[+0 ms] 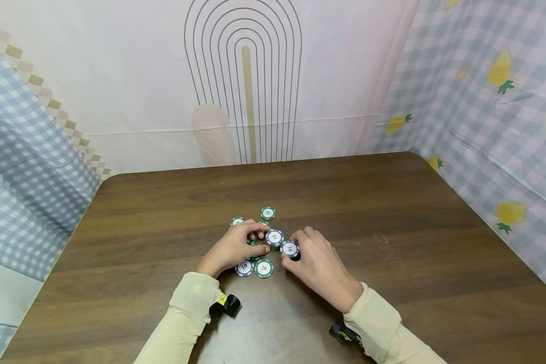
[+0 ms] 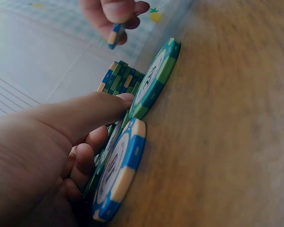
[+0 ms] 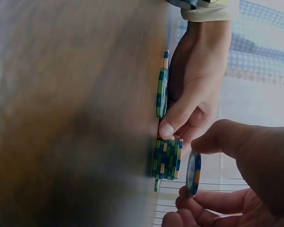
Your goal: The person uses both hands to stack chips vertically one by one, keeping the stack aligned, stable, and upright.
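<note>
A stack of green and blue poker chips (image 1: 275, 237) stands on the table, topped by a blue-and-white chip. My left hand (image 1: 236, 245) is at the stack's left side, thumb and index finger about its edge; the index fingertip is partly hidden. In the right wrist view the left thumb lies against the lower part of the stack (image 3: 167, 160). My right hand (image 1: 318, 260) pinches a single blue-and-white poker chip (image 1: 289, 248) by its edges. That chip (image 3: 193, 173) is held apart from the stack, just off its top.
Loose chips lie around the left hand: a green chip (image 1: 264, 268) marked 20, a blue chip (image 1: 244, 268) marked 10, and another green chip (image 1: 268, 213) farther back. Others are partly covered by the hand. Curtains border the brown wooden table (image 1: 391, 212).
</note>
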`<action>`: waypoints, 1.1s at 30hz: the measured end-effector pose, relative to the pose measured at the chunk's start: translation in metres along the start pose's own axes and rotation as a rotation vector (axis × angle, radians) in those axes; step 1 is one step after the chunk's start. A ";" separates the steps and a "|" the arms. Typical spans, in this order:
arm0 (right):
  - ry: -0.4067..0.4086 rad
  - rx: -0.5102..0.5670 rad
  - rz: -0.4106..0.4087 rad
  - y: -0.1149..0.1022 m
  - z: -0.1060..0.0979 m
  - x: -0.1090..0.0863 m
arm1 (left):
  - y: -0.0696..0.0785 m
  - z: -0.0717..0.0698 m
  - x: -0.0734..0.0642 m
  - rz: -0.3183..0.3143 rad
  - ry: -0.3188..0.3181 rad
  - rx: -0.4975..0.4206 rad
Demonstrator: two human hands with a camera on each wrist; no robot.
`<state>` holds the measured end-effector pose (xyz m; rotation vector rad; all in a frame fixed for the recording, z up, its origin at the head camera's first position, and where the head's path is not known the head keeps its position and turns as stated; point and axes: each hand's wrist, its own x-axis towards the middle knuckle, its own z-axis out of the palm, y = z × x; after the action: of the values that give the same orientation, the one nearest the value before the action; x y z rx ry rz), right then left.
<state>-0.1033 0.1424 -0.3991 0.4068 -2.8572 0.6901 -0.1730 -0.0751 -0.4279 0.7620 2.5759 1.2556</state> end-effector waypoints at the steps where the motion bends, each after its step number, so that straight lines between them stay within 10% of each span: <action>1: 0.005 -0.002 -0.001 0.000 0.000 0.001 | 0.000 0.000 0.000 0.000 0.000 -0.001; 33: -0.062 0.017 -0.050 0.004 0.006 0.038 | -0.002 0.000 0.001 0.006 -0.001 0.009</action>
<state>-0.1411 0.1346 -0.3977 0.5081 -2.8897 0.7051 -0.1742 -0.0758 -0.4294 0.7721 2.5821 1.2466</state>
